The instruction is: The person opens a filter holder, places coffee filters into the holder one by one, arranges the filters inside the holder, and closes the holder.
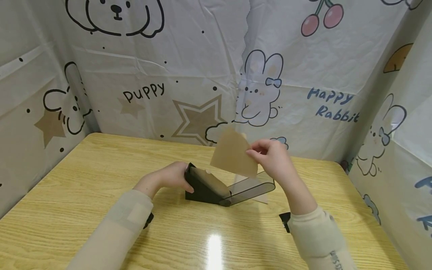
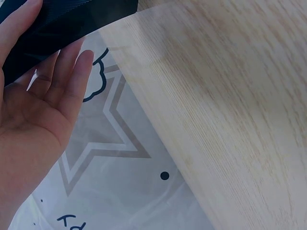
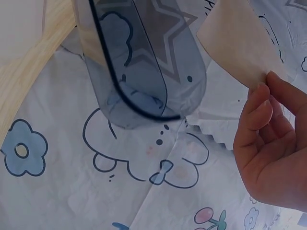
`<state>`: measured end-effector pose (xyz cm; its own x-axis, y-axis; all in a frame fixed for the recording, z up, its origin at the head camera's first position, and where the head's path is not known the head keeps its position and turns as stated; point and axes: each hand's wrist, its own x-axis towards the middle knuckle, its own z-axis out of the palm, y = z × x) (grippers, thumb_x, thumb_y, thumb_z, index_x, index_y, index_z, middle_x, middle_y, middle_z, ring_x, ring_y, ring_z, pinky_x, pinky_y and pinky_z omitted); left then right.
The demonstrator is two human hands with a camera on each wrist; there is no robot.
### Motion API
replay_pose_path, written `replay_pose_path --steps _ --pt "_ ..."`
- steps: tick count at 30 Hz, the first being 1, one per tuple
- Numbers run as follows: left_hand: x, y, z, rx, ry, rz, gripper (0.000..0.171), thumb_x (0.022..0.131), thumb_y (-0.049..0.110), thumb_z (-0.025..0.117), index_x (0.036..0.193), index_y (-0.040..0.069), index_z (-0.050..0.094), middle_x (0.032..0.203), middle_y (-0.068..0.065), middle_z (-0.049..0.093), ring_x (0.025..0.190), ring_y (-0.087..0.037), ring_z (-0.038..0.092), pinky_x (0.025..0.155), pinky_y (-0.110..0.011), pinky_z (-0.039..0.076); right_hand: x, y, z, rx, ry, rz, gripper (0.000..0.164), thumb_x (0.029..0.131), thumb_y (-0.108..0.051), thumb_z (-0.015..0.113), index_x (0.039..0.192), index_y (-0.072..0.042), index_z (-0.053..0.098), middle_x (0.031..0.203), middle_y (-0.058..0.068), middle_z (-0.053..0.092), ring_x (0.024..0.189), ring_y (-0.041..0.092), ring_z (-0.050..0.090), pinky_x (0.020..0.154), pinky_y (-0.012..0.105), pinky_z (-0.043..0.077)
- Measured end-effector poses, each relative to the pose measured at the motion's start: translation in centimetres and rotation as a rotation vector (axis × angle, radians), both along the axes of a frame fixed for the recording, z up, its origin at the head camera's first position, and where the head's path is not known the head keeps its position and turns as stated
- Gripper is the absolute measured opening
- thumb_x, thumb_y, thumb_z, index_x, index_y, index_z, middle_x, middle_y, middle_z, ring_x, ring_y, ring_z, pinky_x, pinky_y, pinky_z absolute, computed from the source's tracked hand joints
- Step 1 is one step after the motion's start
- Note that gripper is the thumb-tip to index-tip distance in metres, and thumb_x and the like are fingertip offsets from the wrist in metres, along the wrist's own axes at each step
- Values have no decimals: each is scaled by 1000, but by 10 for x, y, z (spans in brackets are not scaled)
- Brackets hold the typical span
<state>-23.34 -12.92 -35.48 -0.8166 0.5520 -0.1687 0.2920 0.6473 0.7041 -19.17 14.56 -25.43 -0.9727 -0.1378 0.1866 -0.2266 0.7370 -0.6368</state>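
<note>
In the head view a black filter holder stands on the table, its clear smoky lid swung out to the right. Tan paper shows inside it. My left hand grips the holder's left end; in the left wrist view the thumb and fingers lie on opposite sides of the black body. Above the lid, my right hand pinches a brown paper coffee filter by its right edge, between thumb and forefinger. The right wrist view shows this filter clear of the lid.
A pale flat sheet lies partly behind the lid on the wood-grain table. Printed cloth hangs along the back and sides of the table. Black straps or devices show at both wrists.
</note>
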Motion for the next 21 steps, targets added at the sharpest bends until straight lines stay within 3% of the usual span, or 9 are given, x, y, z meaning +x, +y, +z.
replay_pose_path --steps 11,21 --pt "0 0 -2 -2 4 9 22 70 7 79 83 7 62 79 0 63 67 -10 49 65 -26 46 -3 -16 -18 26 5 50 14 86 -15 67 91 -4 71 91 10 70 76 18 59 65 25 46" --pt "-1 0 -3 -4 13 -5 23 70 8 79 89 8 66 87 -1 67 71 -9 51 68 -26 47 -6 -28 -31 60 -11 72 9 85 -15 68 88 -7 72 87 6 70 72 15 58 62 24 46"
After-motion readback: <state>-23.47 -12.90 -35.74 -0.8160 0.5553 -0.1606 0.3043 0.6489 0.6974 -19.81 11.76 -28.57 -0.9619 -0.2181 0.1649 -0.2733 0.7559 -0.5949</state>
